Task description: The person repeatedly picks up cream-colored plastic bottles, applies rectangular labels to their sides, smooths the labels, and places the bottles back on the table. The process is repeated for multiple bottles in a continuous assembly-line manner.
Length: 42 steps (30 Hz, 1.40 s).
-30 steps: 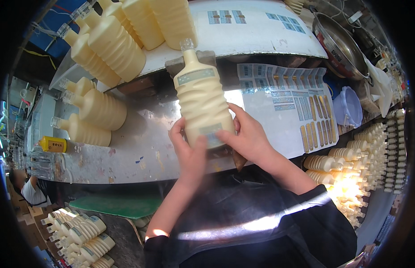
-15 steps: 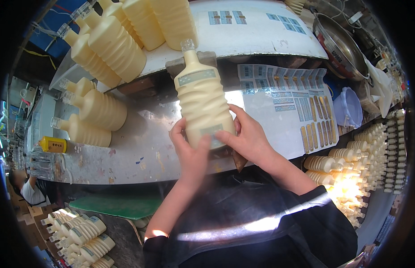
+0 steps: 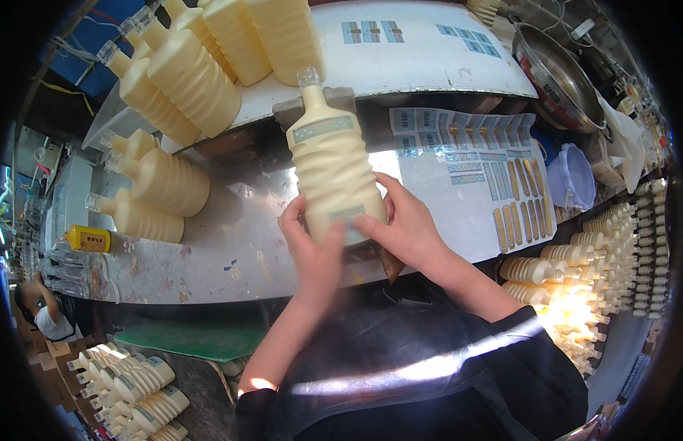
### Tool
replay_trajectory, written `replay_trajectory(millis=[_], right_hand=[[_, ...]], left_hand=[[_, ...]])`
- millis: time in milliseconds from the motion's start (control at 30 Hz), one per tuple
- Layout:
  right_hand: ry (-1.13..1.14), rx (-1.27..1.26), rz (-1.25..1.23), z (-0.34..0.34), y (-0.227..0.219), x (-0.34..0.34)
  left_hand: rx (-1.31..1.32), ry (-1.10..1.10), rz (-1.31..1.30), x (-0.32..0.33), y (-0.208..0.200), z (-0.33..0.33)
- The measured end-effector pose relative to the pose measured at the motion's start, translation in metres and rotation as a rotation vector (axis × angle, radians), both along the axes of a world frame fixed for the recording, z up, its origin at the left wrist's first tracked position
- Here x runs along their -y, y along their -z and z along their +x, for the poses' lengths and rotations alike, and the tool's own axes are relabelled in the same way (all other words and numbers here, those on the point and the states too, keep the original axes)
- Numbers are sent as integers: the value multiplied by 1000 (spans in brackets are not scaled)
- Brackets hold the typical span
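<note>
Little has moved since the earlier frame: the bottle (image 3: 332,173) stays at centre frame, both hands closed on its lower end. The left hand (image 3: 314,252) grips from below-left, the right hand (image 3: 407,228) from the right, thumbs pressing a label (image 3: 346,218). It lies over the shiny worktop (image 3: 231,253). More bottles (image 3: 165,88) fill the upper left; a label sheet (image 3: 466,173) lies right.
</note>
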State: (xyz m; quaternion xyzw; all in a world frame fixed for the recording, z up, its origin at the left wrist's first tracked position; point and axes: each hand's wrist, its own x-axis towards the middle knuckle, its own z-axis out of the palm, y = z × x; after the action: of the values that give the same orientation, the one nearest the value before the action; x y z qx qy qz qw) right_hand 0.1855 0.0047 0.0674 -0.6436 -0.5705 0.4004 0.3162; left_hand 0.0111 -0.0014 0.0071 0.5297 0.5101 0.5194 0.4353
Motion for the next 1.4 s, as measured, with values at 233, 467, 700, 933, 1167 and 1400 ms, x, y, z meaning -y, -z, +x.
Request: replay_trajectory(millis=[233,467,700,933,1167,1400], right_hand=[[3,18,-2,0,0,-1],[5,-2,7,1,6,0],[5,-28,10,2,7,1],[-15,-58,-14,5,11,0],[-79,-26,-33,8,1,0],[-1,-251,-52,23,14,-5]], left_hand=[[1,-3,7,-1,3,0],[-1,-19,5,0,-1,3],[3,-21,2,0,-3,5],[5,-21,6,-1,2,2],[-105,-4,27,2,-5,3],[-72,19,39,2,-2,0]])
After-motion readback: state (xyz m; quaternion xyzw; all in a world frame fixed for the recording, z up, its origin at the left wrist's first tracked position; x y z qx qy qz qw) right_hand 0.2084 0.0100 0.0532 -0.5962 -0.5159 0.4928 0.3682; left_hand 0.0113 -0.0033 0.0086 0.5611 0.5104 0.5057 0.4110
